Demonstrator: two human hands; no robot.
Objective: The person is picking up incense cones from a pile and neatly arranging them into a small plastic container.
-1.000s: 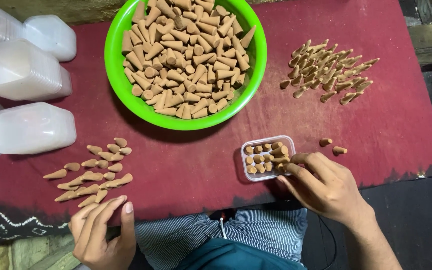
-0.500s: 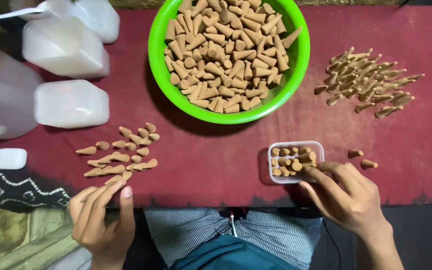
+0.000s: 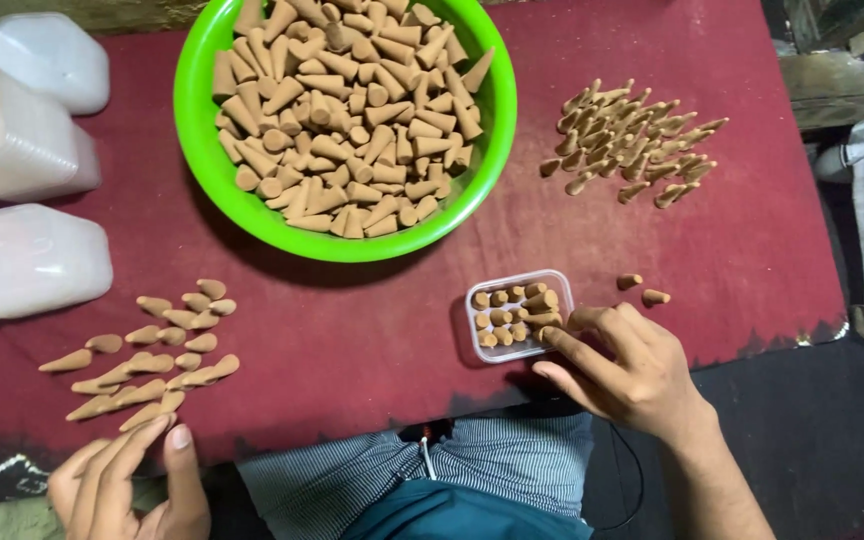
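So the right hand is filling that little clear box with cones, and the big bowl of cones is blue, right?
Not quite: the bowl is bright green, not blue, as the head view shows. The rest holds: the right hand is at the little clear box, which holds cones, and the bowl is heaped with cones.

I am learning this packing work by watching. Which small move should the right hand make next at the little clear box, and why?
Probably the right hand should press the cone at its fingertips down into the small clear box. The box already holds several rows of brown cones, and the fingertips are at its near right corner, so that seems the spot left. The left hand rests by the loose cones.
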